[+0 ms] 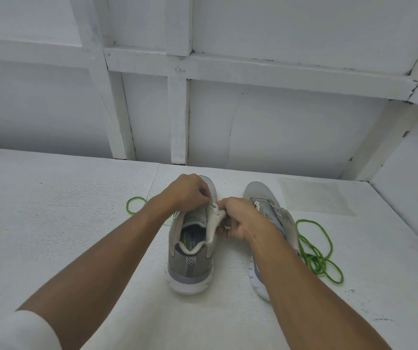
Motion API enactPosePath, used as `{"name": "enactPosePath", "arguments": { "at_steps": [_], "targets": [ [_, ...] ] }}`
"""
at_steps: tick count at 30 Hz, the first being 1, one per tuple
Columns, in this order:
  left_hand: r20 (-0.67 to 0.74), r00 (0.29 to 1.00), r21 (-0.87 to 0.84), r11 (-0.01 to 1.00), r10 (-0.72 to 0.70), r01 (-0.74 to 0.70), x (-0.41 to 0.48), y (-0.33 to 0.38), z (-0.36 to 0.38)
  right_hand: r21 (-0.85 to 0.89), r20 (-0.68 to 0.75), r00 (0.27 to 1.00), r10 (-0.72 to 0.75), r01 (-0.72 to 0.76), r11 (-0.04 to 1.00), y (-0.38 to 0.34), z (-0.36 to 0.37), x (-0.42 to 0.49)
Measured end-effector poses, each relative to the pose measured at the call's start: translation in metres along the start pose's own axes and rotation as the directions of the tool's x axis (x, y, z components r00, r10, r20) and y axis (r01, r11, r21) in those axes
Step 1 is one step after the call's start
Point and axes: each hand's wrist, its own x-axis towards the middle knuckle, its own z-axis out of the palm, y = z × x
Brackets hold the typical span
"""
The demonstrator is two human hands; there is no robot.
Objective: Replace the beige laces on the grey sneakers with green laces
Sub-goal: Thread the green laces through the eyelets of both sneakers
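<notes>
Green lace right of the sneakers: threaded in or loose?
Loose: the green lace lies heaped on the surface beside the right sneaker, through no visible eyelet.

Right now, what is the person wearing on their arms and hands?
The left hand and right hand are bare: no gloves, rings or watch show. A white sleeve covers the left upper arm; the right forearm is uncovered to the frame edge.

Open white floor [64, 223] at left, green lace [316, 251] tangled right; wall [278, 127] blocking beyond sneakers [190, 248]
</notes>
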Motion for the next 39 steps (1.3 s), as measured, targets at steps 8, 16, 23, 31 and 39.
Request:
{"name": "enactPosePath", "arguments": {
  "at_steps": [8,16,23,31,39],
  "targets": [
    [-0.008,1.0,-0.051,0.999,0.005,-0.006,-0.003,0.005,0.009,-0.052,-0.002,1.0,-0.03,0.03,0.998,-0.002,0.003,-0.004],
    [-0.071,0.997,-0.041,0.999,-0.039,0.036,-0.013,0.0,0.015,-0.275,0.001,0.979,-0.202,0.194,0.942,-0.015,0.003,-0.008],
    [-0.36,0.919,-0.131,0.984,-0.161,0.121,-0.044,-0.006,0.016,-0.58,-0.071,0.874,-0.481,0.356,0.733,-0.012,0.003,-0.001],
    [-0.355,0.825,-0.645,0.753,-0.441,0.125,-0.081,-0.02,0.037,-0.427,-0.128,0.827,-0.548,0.452,0.783,-0.06,-0.016,-0.005],
    [-0.336,0.786,-0.754,0.648,-0.519,0.106,-0.08,-0.022,0.049,0.554,-0.361,0.719,-0.594,0.678,0.483,-0.132,-0.063,-0.036]
  ]
}}
